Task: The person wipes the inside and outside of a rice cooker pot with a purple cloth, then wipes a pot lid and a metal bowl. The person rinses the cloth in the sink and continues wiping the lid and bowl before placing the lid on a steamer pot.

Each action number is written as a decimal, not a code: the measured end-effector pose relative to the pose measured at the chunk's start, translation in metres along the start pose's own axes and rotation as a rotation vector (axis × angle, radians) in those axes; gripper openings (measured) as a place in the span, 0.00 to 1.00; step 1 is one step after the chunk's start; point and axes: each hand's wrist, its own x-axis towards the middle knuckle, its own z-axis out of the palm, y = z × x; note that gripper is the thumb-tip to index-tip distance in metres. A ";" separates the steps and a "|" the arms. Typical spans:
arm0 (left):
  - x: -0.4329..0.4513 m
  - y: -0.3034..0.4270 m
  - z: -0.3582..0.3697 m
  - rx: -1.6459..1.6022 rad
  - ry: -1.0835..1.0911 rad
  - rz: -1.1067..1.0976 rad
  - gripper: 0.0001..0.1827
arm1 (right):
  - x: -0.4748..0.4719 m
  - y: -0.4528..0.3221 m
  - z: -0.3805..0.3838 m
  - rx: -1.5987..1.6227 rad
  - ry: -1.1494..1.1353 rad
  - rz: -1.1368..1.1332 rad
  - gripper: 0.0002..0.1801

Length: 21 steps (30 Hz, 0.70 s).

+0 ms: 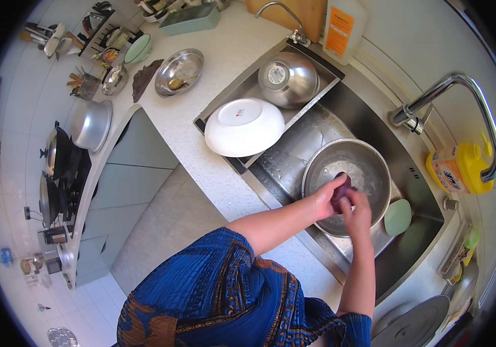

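My left hand (327, 198) grips a small dark purple object (341, 191), perhaps a crumpled cloth; fingers hide much of it. From the other side, my right hand (358, 212) closes its fingers on the same object, slightly blurred. Both hands are over a round metal basin (373, 165) that appears to hold clear water. This basin stands inside a stainless steel sink (287, 173). Beside the basin's right side in the sink lies a pale green dish (397, 217).
A white bowl (244, 128) and a metal bowl (289, 80) rest upside down in the rack over the sink. A tall chrome faucet (460, 78) arches near a yellow detergent jug (460, 169). On the counter sits a metal dish (161, 82) holding a spoon.
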 end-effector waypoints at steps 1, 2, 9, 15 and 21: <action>0.006 -0.001 -0.004 -0.016 0.041 0.034 0.15 | -0.012 -0.011 0.005 -0.193 0.056 -0.168 0.13; 0.013 0.001 -0.016 -0.028 -0.045 0.054 0.11 | -0.015 -0.013 0.001 -0.128 0.028 -0.148 0.13; 0.001 0.003 0.026 0.209 -0.176 -0.005 0.14 | -0.001 -0.024 -0.031 -0.343 0.165 -0.202 0.38; -0.021 0.034 0.073 1.001 -0.359 -0.243 0.12 | 0.023 -0.018 -0.061 -0.571 -0.020 -0.431 0.30; -0.012 0.035 0.083 2.194 -0.224 0.381 0.06 | 0.030 -0.020 -0.039 -0.486 -0.078 -0.062 0.18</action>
